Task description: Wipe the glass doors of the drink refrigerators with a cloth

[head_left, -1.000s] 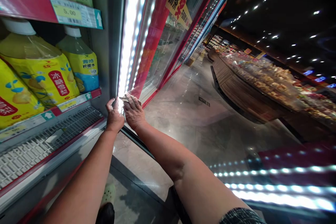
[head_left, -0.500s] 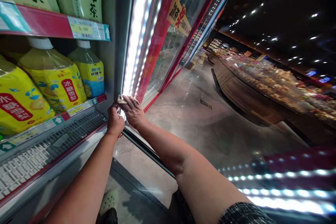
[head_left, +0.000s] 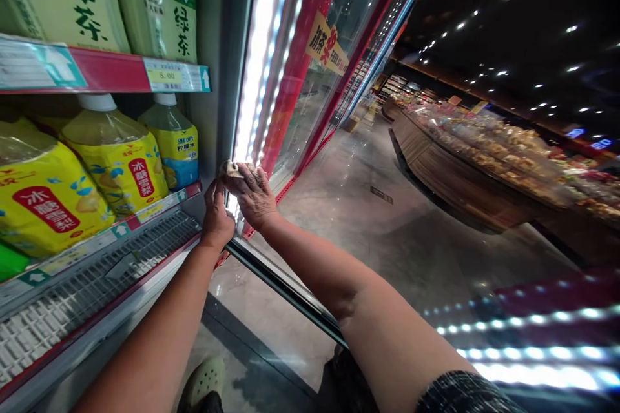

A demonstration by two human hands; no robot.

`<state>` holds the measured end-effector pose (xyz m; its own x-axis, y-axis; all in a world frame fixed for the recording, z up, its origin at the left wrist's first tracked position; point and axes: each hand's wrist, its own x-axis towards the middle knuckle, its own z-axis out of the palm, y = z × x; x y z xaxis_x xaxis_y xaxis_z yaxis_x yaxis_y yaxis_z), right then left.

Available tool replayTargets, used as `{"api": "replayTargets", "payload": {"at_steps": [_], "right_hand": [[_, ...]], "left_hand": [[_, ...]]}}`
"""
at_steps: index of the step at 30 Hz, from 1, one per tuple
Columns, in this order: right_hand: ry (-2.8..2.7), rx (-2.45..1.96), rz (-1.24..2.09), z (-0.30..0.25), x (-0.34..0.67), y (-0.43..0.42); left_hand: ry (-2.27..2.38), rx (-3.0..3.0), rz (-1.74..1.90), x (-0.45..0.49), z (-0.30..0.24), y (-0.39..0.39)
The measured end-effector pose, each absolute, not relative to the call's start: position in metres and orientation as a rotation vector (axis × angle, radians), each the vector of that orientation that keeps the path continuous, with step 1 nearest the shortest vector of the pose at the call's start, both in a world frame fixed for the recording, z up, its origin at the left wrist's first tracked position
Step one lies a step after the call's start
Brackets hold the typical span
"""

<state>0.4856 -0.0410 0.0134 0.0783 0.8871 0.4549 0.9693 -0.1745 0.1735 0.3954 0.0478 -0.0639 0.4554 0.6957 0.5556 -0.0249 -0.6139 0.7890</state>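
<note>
My right hand [head_left: 255, 197] presses a crumpled pale cloth [head_left: 231, 170] against the lit vertical frame [head_left: 259, 58] of a drinks cooler, fingers closed over the cloth. My left hand [head_left: 216, 218] sits just beside it on the same frame edge, fingers curled against it. Both forearms reach forward from the bottom of the view. The open glass door [head_left: 310, 103] with a red border and a yellow sign stands to the right of my hands.
Large yellow-labelled drink bottles [head_left: 116, 158] stand on the shelf at left above a white grille [head_left: 87, 277]. Green tea bottles [head_left: 155, 6] fill the shelf above, over a price strip [head_left: 169, 77]. A long wooden display counter [head_left: 455, 174] lines the aisle at right. My shoe [head_left: 206, 381] shows below.
Both hands have slid up the lit frame with the cloth. The view has tilted upward, showing more of the upper shelf.
</note>
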Motion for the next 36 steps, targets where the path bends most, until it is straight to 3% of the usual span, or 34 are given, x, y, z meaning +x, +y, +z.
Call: {"api": "replayTargets", "payload": {"at_steps": [6,12,19,25,31,36], "right_hand": [[-1.917,-2.199,-0.672,0.027,0.485,-0.041],[-1.707,-2.150,-0.860,0.060,0.485,-0.043],[-1.863,-2.262,-0.696,0.032,0.480,-0.057],[-1.768,-2.275,-0.762,0.037,0.482,-0.066],[-1.926,-2.328,-0.569,0.006,0.477,-0.075],[-1.814,-2.255,-0.648,0.013,0.482,-0.081]], "left_hand": [[0.620,1.979,1.054,0.398,-0.054,0.059],[0.657,2.050,1.049,0.398,-0.043,0.059],[0.539,2.195,1.240,0.400,-0.012,0.059],[0.405,2.276,1.365,0.405,0.006,0.059],[0.331,2.314,1.265,0.411,0.006,0.050],[0.307,2.301,1.148,0.416,0.003,0.049]]}}
